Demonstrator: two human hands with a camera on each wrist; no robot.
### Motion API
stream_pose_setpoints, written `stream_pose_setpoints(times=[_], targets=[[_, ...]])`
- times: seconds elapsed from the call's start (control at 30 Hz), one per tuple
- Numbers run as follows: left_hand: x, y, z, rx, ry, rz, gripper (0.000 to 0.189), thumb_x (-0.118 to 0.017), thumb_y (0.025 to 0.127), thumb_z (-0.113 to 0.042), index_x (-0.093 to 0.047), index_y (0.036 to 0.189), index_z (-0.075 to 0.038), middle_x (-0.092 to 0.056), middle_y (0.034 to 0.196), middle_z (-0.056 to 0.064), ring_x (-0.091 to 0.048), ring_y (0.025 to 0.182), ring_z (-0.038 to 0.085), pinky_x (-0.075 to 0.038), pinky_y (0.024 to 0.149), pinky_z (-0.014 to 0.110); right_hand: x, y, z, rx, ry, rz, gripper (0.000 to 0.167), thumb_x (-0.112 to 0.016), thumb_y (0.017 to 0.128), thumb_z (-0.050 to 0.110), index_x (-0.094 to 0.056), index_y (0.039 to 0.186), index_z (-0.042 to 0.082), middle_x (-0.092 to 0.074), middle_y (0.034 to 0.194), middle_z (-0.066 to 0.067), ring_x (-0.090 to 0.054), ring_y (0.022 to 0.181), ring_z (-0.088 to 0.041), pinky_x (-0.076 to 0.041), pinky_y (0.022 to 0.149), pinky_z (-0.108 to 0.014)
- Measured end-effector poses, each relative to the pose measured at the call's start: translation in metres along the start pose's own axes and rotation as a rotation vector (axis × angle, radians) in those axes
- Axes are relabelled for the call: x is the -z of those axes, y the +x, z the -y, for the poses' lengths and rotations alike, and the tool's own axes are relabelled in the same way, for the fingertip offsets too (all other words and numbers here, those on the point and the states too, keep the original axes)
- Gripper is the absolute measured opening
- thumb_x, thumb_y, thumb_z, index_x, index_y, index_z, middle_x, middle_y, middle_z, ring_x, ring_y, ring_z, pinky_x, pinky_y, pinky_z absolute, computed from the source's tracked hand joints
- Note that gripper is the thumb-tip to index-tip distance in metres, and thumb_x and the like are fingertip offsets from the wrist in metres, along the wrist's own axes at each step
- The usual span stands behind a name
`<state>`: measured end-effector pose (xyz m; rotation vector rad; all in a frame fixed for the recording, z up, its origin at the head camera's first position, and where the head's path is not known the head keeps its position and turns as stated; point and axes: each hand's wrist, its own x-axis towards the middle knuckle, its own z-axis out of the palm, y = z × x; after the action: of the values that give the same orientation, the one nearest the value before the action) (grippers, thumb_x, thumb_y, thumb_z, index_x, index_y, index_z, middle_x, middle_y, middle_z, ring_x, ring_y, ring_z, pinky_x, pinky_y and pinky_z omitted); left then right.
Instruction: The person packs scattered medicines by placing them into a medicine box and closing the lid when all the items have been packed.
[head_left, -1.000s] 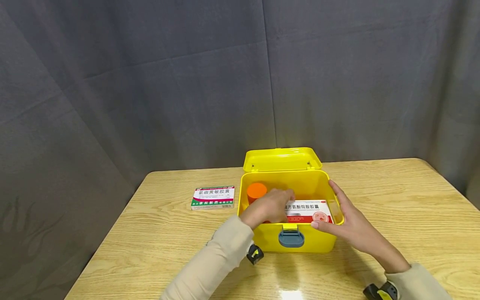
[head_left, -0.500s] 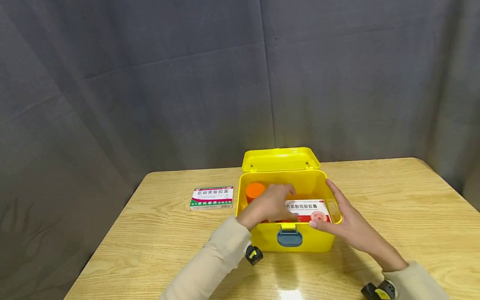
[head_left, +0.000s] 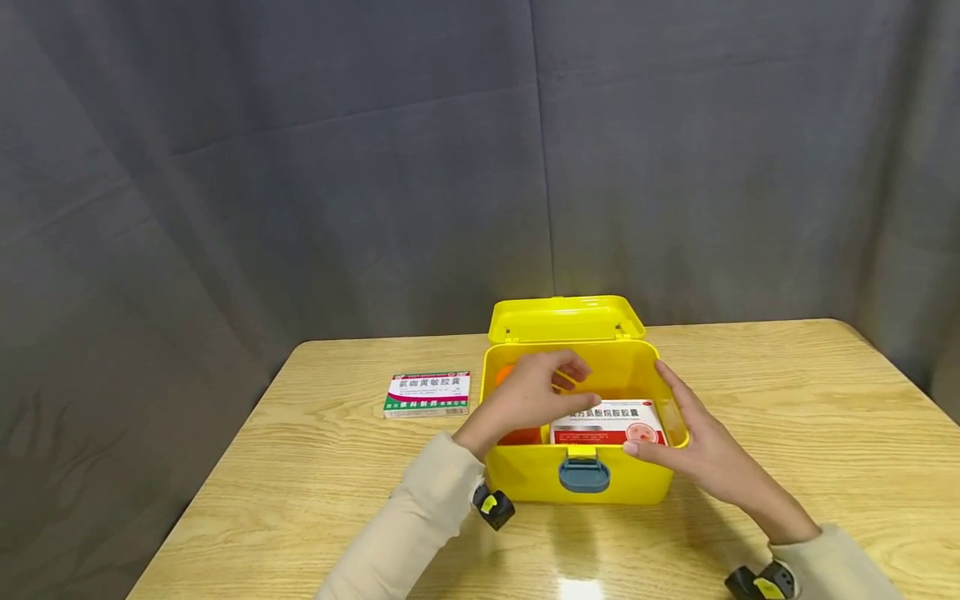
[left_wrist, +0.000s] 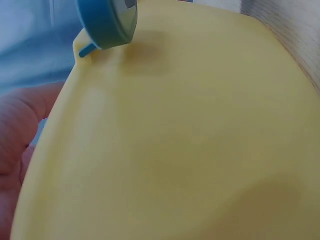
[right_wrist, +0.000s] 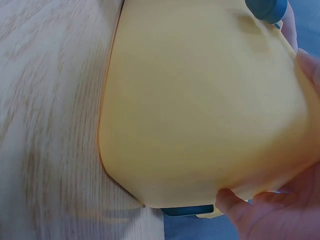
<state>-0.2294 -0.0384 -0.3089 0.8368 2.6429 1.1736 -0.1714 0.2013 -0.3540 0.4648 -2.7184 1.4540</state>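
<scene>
A yellow lidded box (head_left: 525, 479) with a grey-blue latch (head_left: 584, 475) stands on the table with its lid (head_left: 567, 318) raised. My left hand (head_left: 528, 393) hovers over the box's opening, fingers loosely bent and nothing in them. Below its thumb, a white and red medicine box (head_left: 611, 423) lies inside, face up. An orange round-topped container (head_left: 504, 375) sits at the left inside, mostly hidden by this hand. My right hand (head_left: 701, 446) holds the near right corner, thumb at the front rim and fingers along the right side. The right wrist view shows its fingertips against the yellow wall (right_wrist: 200, 110).
Left of the yellow box, a flat white, green and magenta medicine box (head_left: 427, 394) lies on the wooden table (head_left: 315, 467). A dark grey curtain (head_left: 375, 167) hangs behind the table's back edge.
My left hand has come off the white and red medicine box and risen slightly, uncovering more of it. It now covers more of the orange container. My right hand keeps its place.
</scene>
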Motion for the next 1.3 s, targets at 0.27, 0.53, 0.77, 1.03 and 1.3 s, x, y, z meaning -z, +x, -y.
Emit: stream_pose_setpoints(times=[0.27, 0.53, 0.77, 1.03, 1.3], targets=[[0.006, -0.003, 0.003, -0.062, -0.030, -0.018, 0.034, -0.073, 0.088, -0.029, -0.063, 0.116, -0.011, -0.063, 0.112, 0.002, -0.059, 0.096, 0.012, -0.050, 0.083, 0.019, 0.000, 0.000, -0.001, -0.015, 0.013, 0.003, 0.105, -0.075, 0.085, 0.030, 0.000, 0.157, 0.016, -0.008, 0.157, -0.024, -0.023, 0.132, -0.049, -0.025, 0.096, -0.076], [0.012, -0.009, 0.002, -0.113, -0.011, -0.025, 0.047, -0.073, 0.086, -0.038, -0.059, 0.125, -0.016, -0.060, 0.117, -0.004, -0.058, 0.101, 0.013, -0.051, 0.087, 0.027, 0.000, 0.000, 0.000, -0.029, 0.014, 0.005, 0.105, -0.075, 0.085, 0.030, 0.001, 0.157, 0.016, -0.007, 0.157, -0.024, -0.021, 0.133, -0.050, -0.024, 0.096, -0.076], [0.020, -0.014, 0.004, -0.138, -0.007, -0.066, 0.045, -0.073, 0.086, -0.037, -0.060, 0.125, -0.017, -0.060, 0.114, -0.007, -0.058, 0.104, 0.018, -0.050, 0.084, 0.024, 0.000, 0.000, -0.001, -0.023, 0.023, 0.004, 0.105, -0.075, 0.085, 0.029, 0.001, 0.157, 0.017, -0.007, 0.158, -0.023, -0.021, 0.133, -0.049, -0.024, 0.096, -0.076], [0.031, -0.021, 0.012, -0.204, 0.018, -0.114, 0.039, -0.072, 0.088, -0.029, -0.063, 0.124, -0.013, -0.061, 0.118, -0.003, -0.059, 0.100, 0.014, -0.051, 0.082, 0.023, 0.000, -0.001, -0.001, -0.020, 0.031, 0.000, 0.105, -0.076, 0.085, 0.028, 0.000, 0.157, 0.018, -0.008, 0.157, -0.023, -0.023, 0.131, -0.048, -0.025, 0.097, -0.075], [0.042, -0.027, 0.020, -0.215, 0.006, -0.154, 0.036, -0.071, 0.088, -0.026, -0.065, 0.120, -0.012, -0.061, 0.115, -0.001, -0.060, 0.098, 0.017, -0.052, 0.081, 0.025, 0.000, -0.002, -0.001, -0.017, 0.024, -0.004, 0.106, -0.077, 0.084, 0.028, -0.001, 0.157, 0.019, -0.007, 0.158, -0.023, -0.020, 0.134, -0.049, -0.022, 0.097, -0.076]])
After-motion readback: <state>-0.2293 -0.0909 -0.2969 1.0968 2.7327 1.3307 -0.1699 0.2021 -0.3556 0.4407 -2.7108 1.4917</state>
